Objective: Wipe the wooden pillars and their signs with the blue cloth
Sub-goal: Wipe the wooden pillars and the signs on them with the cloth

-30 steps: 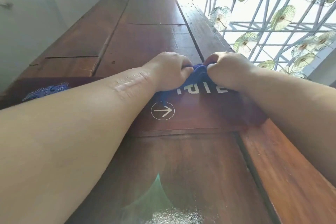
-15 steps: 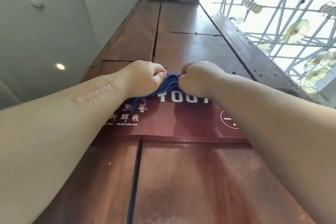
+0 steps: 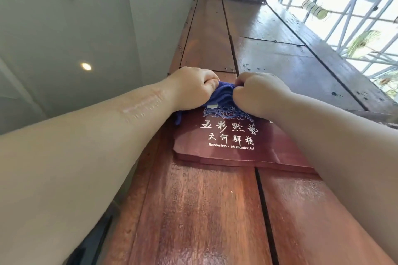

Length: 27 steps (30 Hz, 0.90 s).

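A tall wooden pillar [image 3: 206, 211] of reddish-brown planks rises in front of me toward the ceiling. A dark red sign [image 3: 217, 153] with white characters and a blue emblem is fixed to it. The bunched blue cloth [image 3: 221, 94] is pressed against the sign's top left part. My left hand [image 3: 193, 86] grips the cloth's left side and my right hand [image 3: 260, 94] grips its right side, both fists closed. My right forearm hides the sign's right half.
A white wall and ceiling with round lights [image 3: 86, 66] lie to the left. A white lattice window [image 3: 353, 13] with hanging parasols is at the upper right. A dark gap [image 3: 263, 211] runs between the pillar's planks.
Both hands and the cloth have slid left across the sign, from its right part with the arrow to its left end with the characters. The view has turned left with them.
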Each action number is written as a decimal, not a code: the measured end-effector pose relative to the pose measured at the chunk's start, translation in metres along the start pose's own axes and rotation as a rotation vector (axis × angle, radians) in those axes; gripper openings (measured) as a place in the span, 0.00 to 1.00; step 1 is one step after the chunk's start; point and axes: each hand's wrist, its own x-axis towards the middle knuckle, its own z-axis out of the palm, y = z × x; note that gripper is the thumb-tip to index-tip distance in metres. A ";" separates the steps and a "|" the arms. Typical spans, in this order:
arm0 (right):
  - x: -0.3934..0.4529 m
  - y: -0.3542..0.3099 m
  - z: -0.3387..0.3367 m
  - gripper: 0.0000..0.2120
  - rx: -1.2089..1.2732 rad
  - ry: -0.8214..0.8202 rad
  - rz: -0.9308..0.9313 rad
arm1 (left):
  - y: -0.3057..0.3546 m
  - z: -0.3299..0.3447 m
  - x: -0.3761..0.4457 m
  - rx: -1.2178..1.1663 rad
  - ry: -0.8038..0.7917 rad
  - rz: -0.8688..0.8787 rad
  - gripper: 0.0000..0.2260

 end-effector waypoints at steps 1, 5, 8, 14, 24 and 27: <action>0.000 -0.002 -0.001 0.17 -0.007 0.003 -0.012 | -0.001 -0.001 0.000 -0.004 0.000 -0.007 0.14; 0.001 -0.009 0.001 0.15 -0.052 0.004 -0.069 | -0.009 -0.002 -0.004 -0.040 0.030 -0.041 0.14; 0.003 -0.016 0.006 0.16 -0.038 0.011 -0.093 | -0.015 -0.003 -0.010 -0.062 0.073 -0.069 0.13; 0.008 -0.032 0.016 0.19 -0.056 0.003 -0.130 | -0.026 -0.007 -0.025 -0.057 0.125 -0.123 0.14; 0.005 -0.046 0.028 0.20 0.062 0.010 -0.215 | -0.026 0.004 -0.062 -0.265 0.307 -0.245 0.15; 0.004 -0.049 0.025 0.23 0.093 -0.010 -0.298 | -0.023 0.003 -0.071 -0.292 0.326 -0.270 0.16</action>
